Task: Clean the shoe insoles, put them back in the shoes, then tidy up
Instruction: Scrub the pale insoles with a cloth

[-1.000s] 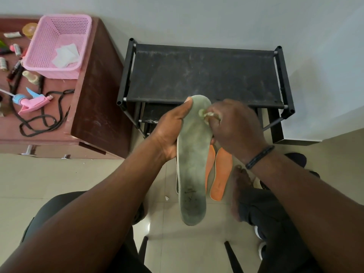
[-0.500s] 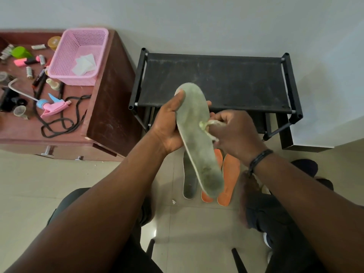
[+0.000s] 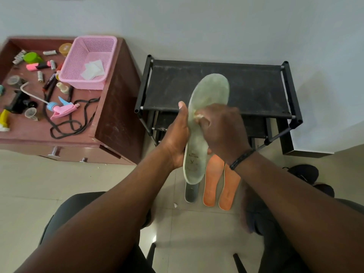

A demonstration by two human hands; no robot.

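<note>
- Left hand [image 3: 177, 138] holding a pale green insole [image 3: 204, 123] by its left edge, thumb up along the side, fingers curled round the back.
- Insole up in the air in front of the black shoe rack [image 3: 216, 85], toe end pointing up and away, heel end down near the floor.
- Right hand [image 3: 222, 131] pressed on the middle of the insole, fingers curled tight round a small whitish wipe [image 3: 199, 116].
- Black band [image 3: 241, 159] round the right wrist.
- Two orange insoles [image 3: 220, 184] flat on the pale floor, side by side, just under the hands.
- One dark insole [image 3: 191, 194] on the floor just left of the orange ones, mostly hidden behind the green one.
- Dark shoes [image 3: 307, 174] on the floor at the right, near the rack's leg.
- Brown desk [image 3: 118, 119] at the left, beside the rack.
- Pink basket [image 3: 90, 62] on the desk with white wipes inside.
- Pink and blue spray head [image 3: 61, 109] lying on the desk near a black cord [image 3: 78, 123].
- Lots of small bits on the desk too, many too small to tell.
</note>
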